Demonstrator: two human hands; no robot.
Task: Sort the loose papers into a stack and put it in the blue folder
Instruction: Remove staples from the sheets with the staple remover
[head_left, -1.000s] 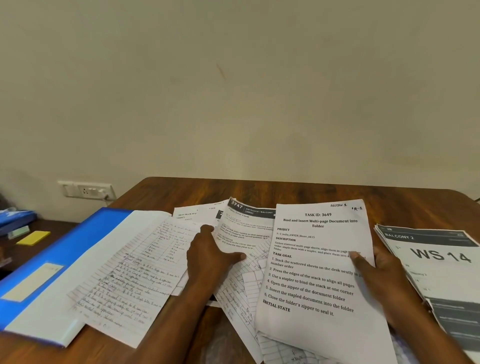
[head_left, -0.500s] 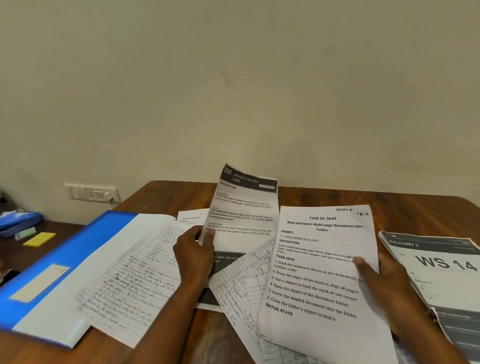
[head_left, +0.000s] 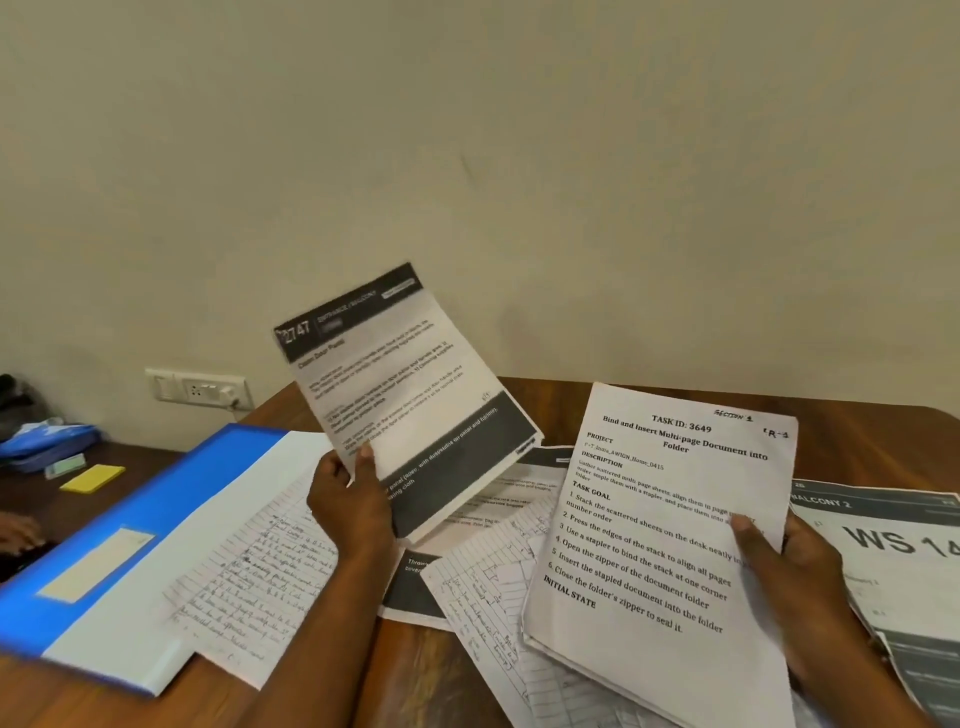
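Observation:
My left hand (head_left: 349, 503) pinches the lower left edge of a printed sheet with dark bands (head_left: 400, 395) and holds it tilted above the table. Thumb on top, my right hand (head_left: 784, 566) grips the right edge of a thin bundle of sheets topped by the typed task page (head_left: 660, 525). Under and between them lie loose handwritten lined sheets (head_left: 483, 587) and another dark-banded print (head_left: 410, 587). The blue folder (head_left: 130, 514) lies at the left, with a handwritten lined sheet (head_left: 260, 561) on its right part.
A pile of grey "WS 14" printed sheets (head_left: 883, 561) lies at the right edge of the wooden table (head_left: 857, 441). A yellow sticky pad (head_left: 92, 478) and a blue pouch (head_left: 47, 441) sit on a lower surface at the left. A wall socket (head_left: 200, 391) is behind.
My left hand has picked the dark-banded sheet off the scattered papers and raised it, tilting it. My right hand has lifted the task-page bundle a little off the table.

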